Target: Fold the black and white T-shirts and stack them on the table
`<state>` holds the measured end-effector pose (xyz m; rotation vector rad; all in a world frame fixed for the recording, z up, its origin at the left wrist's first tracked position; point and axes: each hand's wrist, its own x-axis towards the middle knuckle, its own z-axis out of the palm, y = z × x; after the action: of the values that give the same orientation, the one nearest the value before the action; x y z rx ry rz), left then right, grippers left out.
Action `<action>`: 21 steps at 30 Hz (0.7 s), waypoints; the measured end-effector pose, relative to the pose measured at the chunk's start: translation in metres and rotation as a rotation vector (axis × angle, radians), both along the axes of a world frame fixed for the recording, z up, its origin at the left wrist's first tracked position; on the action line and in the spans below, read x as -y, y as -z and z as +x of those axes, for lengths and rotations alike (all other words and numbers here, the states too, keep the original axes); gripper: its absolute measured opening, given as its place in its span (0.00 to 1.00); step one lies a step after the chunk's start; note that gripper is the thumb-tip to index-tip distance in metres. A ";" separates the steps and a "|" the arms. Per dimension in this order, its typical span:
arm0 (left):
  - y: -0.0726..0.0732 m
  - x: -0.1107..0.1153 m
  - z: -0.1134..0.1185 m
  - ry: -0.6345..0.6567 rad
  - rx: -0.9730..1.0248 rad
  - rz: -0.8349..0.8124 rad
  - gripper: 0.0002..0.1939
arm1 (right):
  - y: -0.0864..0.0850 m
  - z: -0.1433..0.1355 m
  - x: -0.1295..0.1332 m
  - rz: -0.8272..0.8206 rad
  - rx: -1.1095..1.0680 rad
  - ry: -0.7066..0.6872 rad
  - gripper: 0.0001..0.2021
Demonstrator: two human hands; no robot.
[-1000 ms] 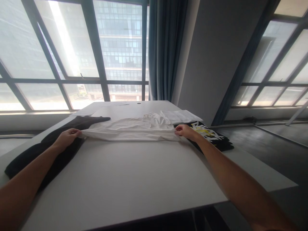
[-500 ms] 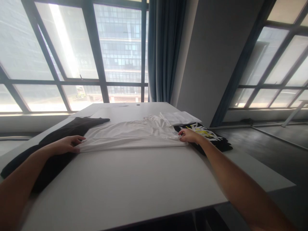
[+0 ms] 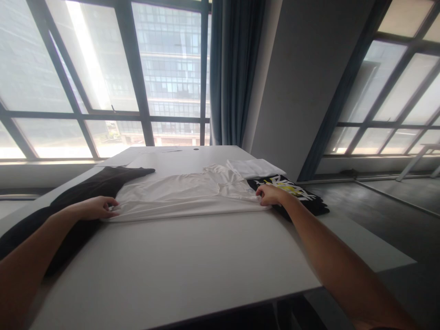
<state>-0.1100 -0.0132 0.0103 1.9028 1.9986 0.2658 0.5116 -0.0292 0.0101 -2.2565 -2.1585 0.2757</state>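
Note:
A white garment (image 3: pixel 185 195) lies spread across the white table (image 3: pixel 185 266), wrinkled toward its far right part. At its near left corner, my left hand (image 3: pixel 99 207) pinches the fabric. My right hand (image 3: pixel 270 195) grips the near right edge, fingers closed on the cloth beside the black printed garments. Both hands rest low, close to the tabletop. The near edge of the white garment runs almost straight between them.
Dark garments (image 3: pixel 85 192) lie at the left, partly under my left forearm. At the right are a folded white cloth (image 3: pixel 257 168) and a stack of black printed garments (image 3: pixel 302 195). Windows and a blue curtain (image 3: pixel 232 73) stand beyond the table.
The near left corner of the white garment has shifted slightly left and toward me, and the left fingers are now closed more tightly on it. The view has moved slightly.

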 end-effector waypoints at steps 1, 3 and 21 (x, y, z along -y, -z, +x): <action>0.000 0.000 0.000 0.004 0.005 0.017 0.20 | -0.001 -0.001 0.000 -0.001 -0.012 -0.014 0.26; 0.003 0.000 -0.001 0.012 0.027 0.064 0.18 | -0.001 -0.002 0.001 0.023 -0.037 -0.031 0.19; 0.004 0.004 -0.005 -0.129 -0.336 0.616 0.16 | 0.000 -0.008 0.003 0.046 0.009 -0.043 0.21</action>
<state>-0.1149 -0.0171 0.0061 2.2993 2.4738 0.7070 0.5032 -0.0320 0.0102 -2.1940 -2.1962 0.2139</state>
